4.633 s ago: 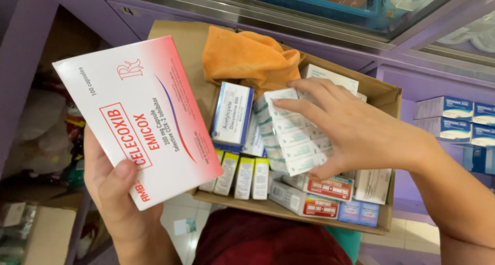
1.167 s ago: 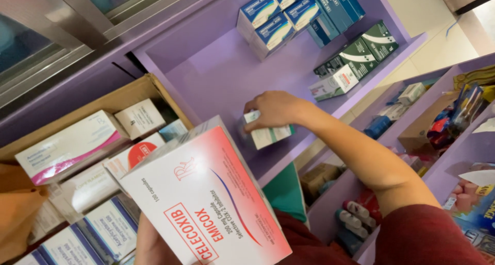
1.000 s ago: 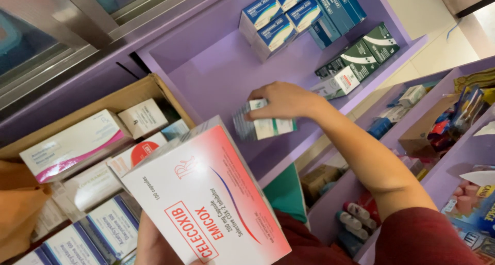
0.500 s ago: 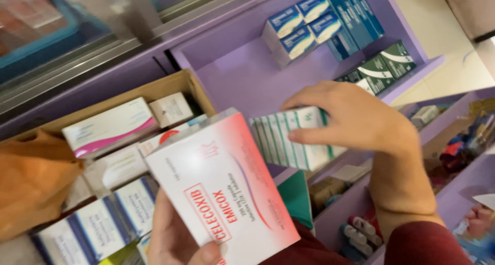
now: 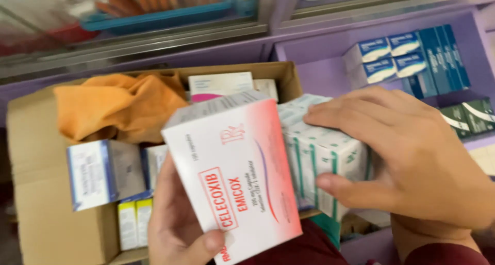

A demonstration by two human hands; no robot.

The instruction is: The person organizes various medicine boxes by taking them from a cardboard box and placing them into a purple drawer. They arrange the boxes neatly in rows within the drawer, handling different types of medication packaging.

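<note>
Sorting: left hand (image 5: 180,229) grips the red-white box (image 5: 234,177); right hand (image 5: 407,156) clasps green-striped packs (image 5: 319,151); lifting them needs firm pressure.

A purple shelf (image 5: 330,74) carries blue-and-white cartons (image 5: 384,56) stacked beside dark blue boxes (image 5: 443,58), with dark green boxes (image 5: 472,115) apparently on the same board, though a hand hides it.
</note>
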